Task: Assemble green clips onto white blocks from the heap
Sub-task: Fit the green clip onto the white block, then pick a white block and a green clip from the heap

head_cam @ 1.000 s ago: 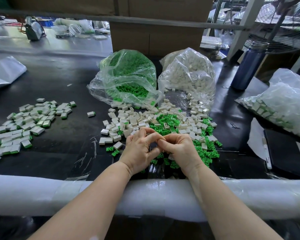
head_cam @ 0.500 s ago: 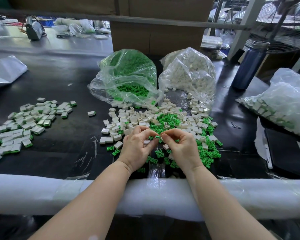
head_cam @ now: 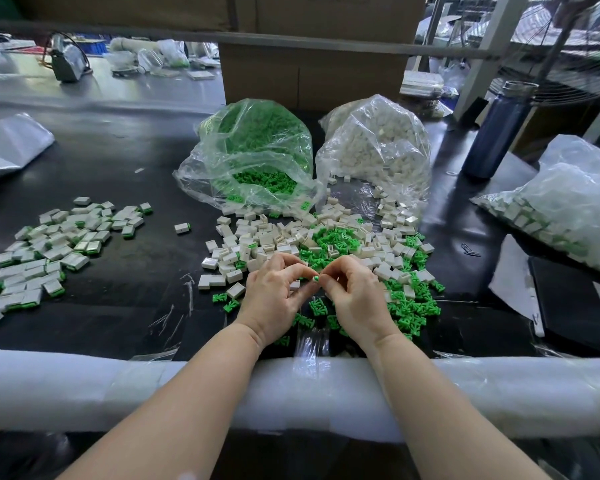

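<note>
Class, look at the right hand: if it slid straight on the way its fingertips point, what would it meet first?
The right hand points leftward, fingertips pinching a small green piece. Going straight on, it would most likely first meet the left hand, whose fingertips are already at that same piece.

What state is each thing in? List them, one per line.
Left hand: curled, pinching a small piece.
Right hand: curled, pinching the same small piece.
Green bag: open, clips spilling out.
White bag: open, blocks spilling out.
Heap: loose, blocks and clips mixed.
Left pile: blocks with green fitted.
Bottle: upright, capped.
</note>
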### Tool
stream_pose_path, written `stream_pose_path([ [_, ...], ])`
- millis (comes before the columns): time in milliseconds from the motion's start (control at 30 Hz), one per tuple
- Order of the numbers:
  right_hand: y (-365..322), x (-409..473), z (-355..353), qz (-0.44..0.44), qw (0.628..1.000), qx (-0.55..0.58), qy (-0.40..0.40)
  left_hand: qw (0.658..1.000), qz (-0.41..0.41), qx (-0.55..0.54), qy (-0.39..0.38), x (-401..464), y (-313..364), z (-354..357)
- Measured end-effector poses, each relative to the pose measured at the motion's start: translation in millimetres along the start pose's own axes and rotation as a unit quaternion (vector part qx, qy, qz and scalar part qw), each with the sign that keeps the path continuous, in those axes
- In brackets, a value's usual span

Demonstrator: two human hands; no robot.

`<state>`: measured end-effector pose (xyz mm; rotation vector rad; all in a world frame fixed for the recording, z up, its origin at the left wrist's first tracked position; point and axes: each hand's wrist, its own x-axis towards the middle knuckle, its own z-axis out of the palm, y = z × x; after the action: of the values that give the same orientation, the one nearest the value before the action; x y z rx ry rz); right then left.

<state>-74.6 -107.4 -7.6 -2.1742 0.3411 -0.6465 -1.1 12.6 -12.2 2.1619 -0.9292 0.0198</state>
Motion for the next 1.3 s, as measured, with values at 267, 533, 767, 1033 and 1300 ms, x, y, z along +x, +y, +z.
stream_pose_path([
  [267, -0.7, -2.4, -2.4, -0.031, 0.999, -0.019, 0.033, 0.998, 0.004, -0.067, 0.018, -1.2, 3.6, -3.7],
  [533, -1.7, -2.6, -3.2, -0.037, 0.998, -0.038, 0.045, 0.973, -0.068, -0.199, 0.098, 0.1, 0.8, -4.3],
  [767, -2.1, -3.2, -3.2, -0.026, 0.998, -0.036, 0.041, 0.962, -0.077, -0.186, 0.183, 1.1, 1.1, -4.8],
  [1033, -2.5, -3.5, -3.4, -0.019, 0.999, -0.038, 0.03, 0.947, -0.111, -0.129, 0.274, 3.0, -0.1, -6.4],
  [1300, 1.9, -2.7, -1.9, -0.006, 0.998, -0.062, 0.012, 0.965, -0.149, -0.038, 0.213, 3.3, -3.2, -2.1],
])
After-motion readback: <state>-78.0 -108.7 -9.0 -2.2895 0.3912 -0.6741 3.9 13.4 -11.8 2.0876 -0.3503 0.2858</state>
